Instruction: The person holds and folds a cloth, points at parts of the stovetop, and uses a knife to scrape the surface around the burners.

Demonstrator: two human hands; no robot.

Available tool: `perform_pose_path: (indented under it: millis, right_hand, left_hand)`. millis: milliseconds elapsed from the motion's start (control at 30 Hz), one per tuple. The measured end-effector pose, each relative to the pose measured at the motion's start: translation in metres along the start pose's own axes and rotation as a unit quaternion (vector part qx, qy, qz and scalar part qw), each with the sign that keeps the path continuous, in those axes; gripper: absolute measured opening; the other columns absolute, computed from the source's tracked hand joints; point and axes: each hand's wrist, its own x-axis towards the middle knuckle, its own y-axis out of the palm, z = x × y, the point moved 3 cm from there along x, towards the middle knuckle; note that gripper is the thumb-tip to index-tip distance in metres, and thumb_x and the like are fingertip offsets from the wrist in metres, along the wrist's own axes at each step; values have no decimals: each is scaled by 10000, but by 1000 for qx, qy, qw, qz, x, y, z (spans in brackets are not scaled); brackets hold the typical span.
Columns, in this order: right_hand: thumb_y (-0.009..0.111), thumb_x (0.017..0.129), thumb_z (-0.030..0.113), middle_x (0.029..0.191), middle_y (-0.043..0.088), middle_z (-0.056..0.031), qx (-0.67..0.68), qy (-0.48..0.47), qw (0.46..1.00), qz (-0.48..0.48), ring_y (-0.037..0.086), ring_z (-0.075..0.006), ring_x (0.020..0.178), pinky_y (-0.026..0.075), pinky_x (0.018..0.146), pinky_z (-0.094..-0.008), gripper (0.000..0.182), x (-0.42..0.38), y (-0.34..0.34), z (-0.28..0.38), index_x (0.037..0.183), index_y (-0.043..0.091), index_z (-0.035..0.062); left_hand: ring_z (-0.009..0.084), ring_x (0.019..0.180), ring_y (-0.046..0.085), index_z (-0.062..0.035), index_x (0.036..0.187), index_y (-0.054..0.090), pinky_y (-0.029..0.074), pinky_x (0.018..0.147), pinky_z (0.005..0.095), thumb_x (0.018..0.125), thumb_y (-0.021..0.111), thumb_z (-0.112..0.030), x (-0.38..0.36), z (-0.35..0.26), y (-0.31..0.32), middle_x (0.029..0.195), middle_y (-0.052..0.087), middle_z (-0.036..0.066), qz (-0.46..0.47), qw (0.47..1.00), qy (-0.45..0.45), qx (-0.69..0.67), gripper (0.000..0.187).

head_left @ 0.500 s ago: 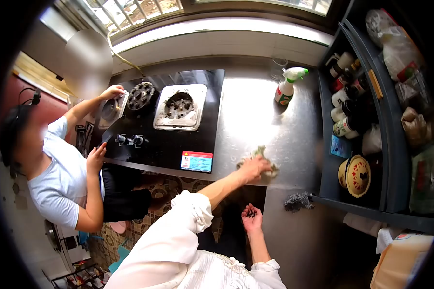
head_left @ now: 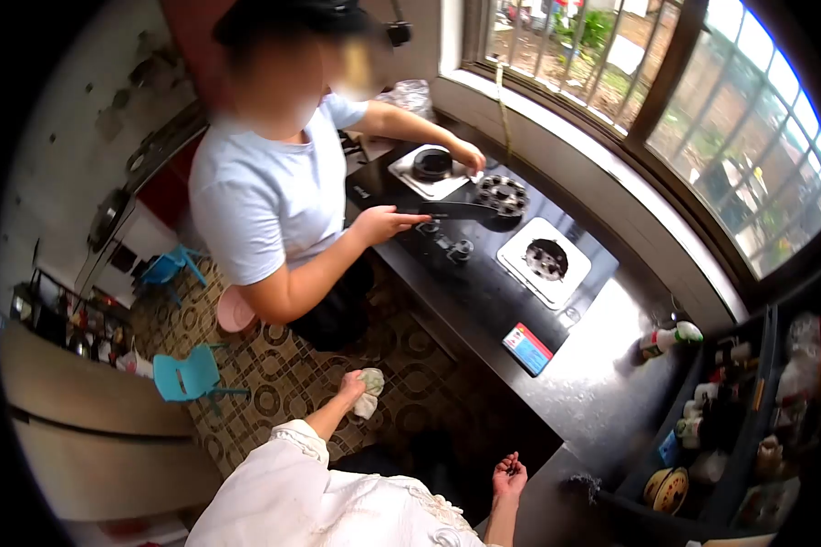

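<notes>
My left hand (head_left: 349,390) is closed around a crumpled whitish-green cloth (head_left: 368,394), held out over the tiled floor and away from the counter. Palm up beside the counter's front edge is my right hand (head_left: 510,476), its fingers curled around small dark bits (head_left: 513,469) in the palm. What the bits are cannot be made out. A dark tangled scouring pad (head_left: 586,483) lies on the counter to the right of that hand.
A person in a pale blue shirt (head_left: 274,201) stands at the gas hob (head_left: 447,269), holding a dark-bladed knife-like tool (head_left: 461,211). A spray bottle (head_left: 670,339) and a shelf unit (head_left: 748,401) are at right. Turquoise chair (head_left: 187,374) and pink stool (head_left: 235,310) stand on the floor.
My left hand has lifted the cloth off the counter and swung it left over the floor. My view has turned left. My right hand stays palm up with the dark bits.
</notes>
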Motion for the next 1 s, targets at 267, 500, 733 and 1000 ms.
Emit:
perform_pose_path:
  millis: [267,500,733,1000]
  right_hand:
    - [428,841,7,905,647,-103,-57,83,994,33,587,-209,750,478,633,-297,297,-42,2,-70,1050,639,8]
    - [468,845,12,906,641,-117,-120,101,987,32,592,-217,765,487,635,-300,255,-55,25,-146,1034,639,-3]
    - [476,837,29,795,605,-77,-165,113,979,28,526,-179,647,415,557,-274,197,-92,69,-191,952,636,30]
    - [470,884,92,755,596,-60,-165,147,971,96,503,-163,602,381,514,-265,169,-100,117,-212,868,635,56]
  left_hand:
    - [235,1035,647,-103,1145,679,492,856,356,827,523,-64,-82,280,-198,1087,698,102,-187,963,-192,30,356]
    - [261,1005,651,-48,1218,635,494,813,377,842,519,-55,-165,332,-239,1111,689,116,-217,927,-260,-160,394]
    - [313,1017,613,-32,1225,584,490,817,424,773,507,25,-177,391,-251,1134,633,125,-202,906,-197,-316,462]
    - [303,922,616,-35,1172,593,522,777,426,753,475,44,-188,413,-242,1054,617,135,-246,848,-260,-390,442]
